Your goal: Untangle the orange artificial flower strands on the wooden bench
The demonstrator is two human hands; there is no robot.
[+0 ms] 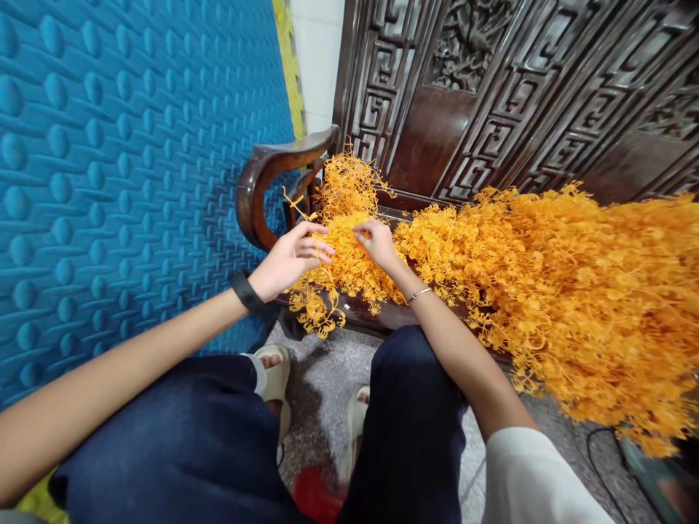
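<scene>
A big heap of orange plastic sprigs (573, 291) lies along a dark carved wooden bench (262, 182). My left hand (289, 258) rests on the small pile at the heap's left end, fingers curled onto the sprigs, a black band on its wrist. My right hand (376, 244) is just to its right, fingers bent and pinching into the same small pile (344, 218). A thin bracelet sits on the right wrist. Some sprigs (314, 309) hang over the bench's front edge below my left hand.
A blue embossed foam mat (120, 160) covers the surface at left. The bench's carved backrest (491, 87) rises behind the heap. My knees in dark trousers and pale sandals (276, 375) are on a speckled floor below. A cable (601, 451) lies at lower right.
</scene>
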